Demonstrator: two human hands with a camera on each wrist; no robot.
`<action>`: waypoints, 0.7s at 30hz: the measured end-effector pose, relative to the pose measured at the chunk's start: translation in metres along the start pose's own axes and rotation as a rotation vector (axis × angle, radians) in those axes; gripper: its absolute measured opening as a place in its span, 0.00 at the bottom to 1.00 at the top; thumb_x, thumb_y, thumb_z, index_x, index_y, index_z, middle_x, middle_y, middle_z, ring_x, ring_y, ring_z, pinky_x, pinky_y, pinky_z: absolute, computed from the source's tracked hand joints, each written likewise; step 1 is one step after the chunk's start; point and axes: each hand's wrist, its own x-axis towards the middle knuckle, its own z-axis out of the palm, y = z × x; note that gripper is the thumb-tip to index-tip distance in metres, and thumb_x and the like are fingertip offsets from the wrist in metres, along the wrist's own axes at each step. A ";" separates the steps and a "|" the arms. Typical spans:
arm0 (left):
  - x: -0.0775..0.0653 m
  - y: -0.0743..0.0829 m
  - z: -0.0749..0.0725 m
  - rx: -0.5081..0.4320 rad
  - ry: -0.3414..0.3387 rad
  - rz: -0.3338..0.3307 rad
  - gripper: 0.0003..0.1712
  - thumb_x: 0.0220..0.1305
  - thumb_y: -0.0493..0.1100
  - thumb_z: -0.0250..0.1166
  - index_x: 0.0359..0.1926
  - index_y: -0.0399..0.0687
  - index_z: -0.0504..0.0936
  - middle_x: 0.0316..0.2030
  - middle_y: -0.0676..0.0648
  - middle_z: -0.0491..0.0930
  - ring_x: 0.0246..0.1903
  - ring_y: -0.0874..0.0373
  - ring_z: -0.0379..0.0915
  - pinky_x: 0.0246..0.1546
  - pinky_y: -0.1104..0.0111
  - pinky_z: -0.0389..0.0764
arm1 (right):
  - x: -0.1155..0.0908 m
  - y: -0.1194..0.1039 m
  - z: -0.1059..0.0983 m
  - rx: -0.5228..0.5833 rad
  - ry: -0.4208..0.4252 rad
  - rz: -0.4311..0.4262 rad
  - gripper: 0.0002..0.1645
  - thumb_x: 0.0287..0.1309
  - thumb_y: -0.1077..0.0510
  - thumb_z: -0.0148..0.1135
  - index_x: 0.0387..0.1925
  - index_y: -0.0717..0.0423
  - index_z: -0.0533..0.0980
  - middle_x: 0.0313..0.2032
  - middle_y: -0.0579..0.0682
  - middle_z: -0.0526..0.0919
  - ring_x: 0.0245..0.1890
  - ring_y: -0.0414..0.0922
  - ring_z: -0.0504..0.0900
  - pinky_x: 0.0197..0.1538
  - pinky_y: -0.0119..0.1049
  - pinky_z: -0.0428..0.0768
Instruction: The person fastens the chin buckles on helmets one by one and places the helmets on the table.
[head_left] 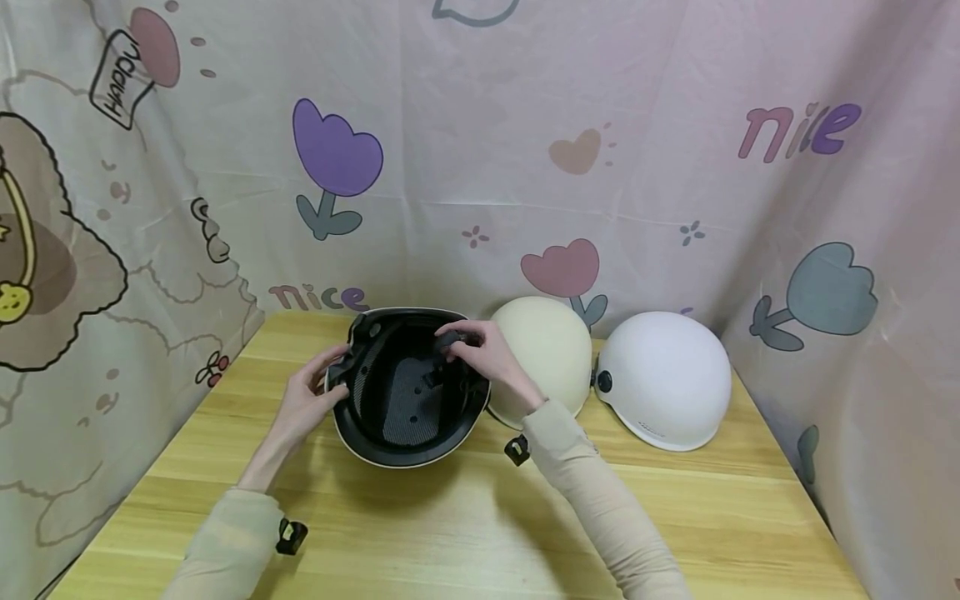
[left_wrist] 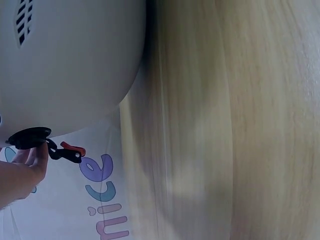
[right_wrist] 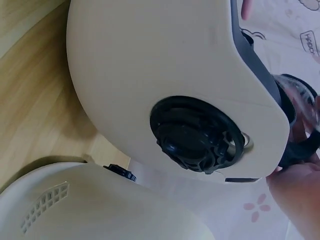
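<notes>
A cream helmet (head_left: pixel 408 458) lies upside down on the table, its black lining (head_left: pixel 412 400) facing up. My left hand (head_left: pixel 307 396) grips its left rim, thumb at the near side. In the left wrist view, those fingers lie by a black round side pivot (left_wrist: pixel 30 139), beside a hanging chin-strap buckle (left_wrist: pixel 69 154) with a red tab. Over the right side of the opening, my right hand (head_left: pixel 487 354) pinches a black strap (head_left: pixel 450 340). The right wrist view shows the other side pivot (right_wrist: pixel 185 135) on the shell; part of the right hand is cut off there.
A second cream helmet (head_left: pixel 543 346) stands dome up, close to the right of the upturned one and behind my right hand. Further right sits a white helmet (head_left: pixel 667 379), also dome up. Patterned cloth (head_left: pixel 465 125) hangs behind the wooden table (head_left: pixel 450 542).
</notes>
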 end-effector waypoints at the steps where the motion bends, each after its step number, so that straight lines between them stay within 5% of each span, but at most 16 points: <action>1: 0.000 0.000 0.000 -0.004 0.001 0.001 0.34 0.63 0.23 0.57 0.71 0.30 0.65 0.58 0.62 0.73 0.53 0.77 0.70 0.44 0.86 0.75 | 0.000 0.000 0.000 0.021 -0.004 0.001 0.16 0.61 0.68 0.56 0.49 0.68 0.82 0.31 0.67 0.86 0.32 0.58 0.86 0.38 0.25 0.80; 4: 0.000 0.000 0.001 -0.011 0.003 0.008 0.34 0.63 0.22 0.57 0.71 0.29 0.65 0.57 0.66 0.72 0.53 0.77 0.70 0.44 0.85 0.75 | -0.001 0.000 -0.001 0.052 -0.011 0.016 0.16 0.63 0.66 0.61 0.51 0.68 0.82 0.35 0.68 0.88 0.36 0.56 0.89 0.40 0.24 0.81; 9: 0.000 -0.001 0.001 -0.010 0.008 0.015 0.33 0.63 0.22 0.57 0.70 0.28 0.65 0.57 0.66 0.73 0.54 0.77 0.70 0.44 0.86 0.74 | -0.001 -0.002 0.001 0.034 0.030 0.084 0.16 0.59 0.59 0.70 0.48 0.60 0.85 0.38 0.58 0.90 0.32 0.33 0.85 0.39 0.23 0.80; 12: 0.000 -0.001 0.001 -0.010 0.008 0.013 0.33 0.63 0.23 0.57 0.70 0.28 0.65 0.56 0.67 0.73 0.53 0.78 0.70 0.44 0.86 0.74 | -0.001 -0.001 0.003 0.023 0.089 0.088 0.13 0.55 0.57 0.75 0.42 0.57 0.87 0.37 0.54 0.90 0.29 0.32 0.83 0.37 0.26 0.82; 17: 0.000 -0.002 0.001 -0.014 0.007 0.019 0.33 0.63 0.23 0.57 0.70 0.27 0.65 0.55 0.70 0.74 0.53 0.78 0.70 0.45 0.86 0.74 | 0.000 0.000 0.005 0.062 0.141 0.041 0.08 0.55 0.66 0.72 0.36 0.66 0.82 0.33 0.63 0.87 0.24 0.38 0.86 0.35 0.39 0.88; 21: 0.000 -0.001 0.001 -0.007 0.007 0.014 0.33 0.64 0.24 0.58 0.70 0.29 0.65 0.55 0.69 0.74 0.53 0.78 0.70 0.46 0.86 0.74 | -0.001 0.000 0.004 0.076 0.153 0.017 0.09 0.56 0.70 0.69 0.38 0.67 0.77 0.32 0.61 0.83 0.25 0.37 0.87 0.40 0.38 0.89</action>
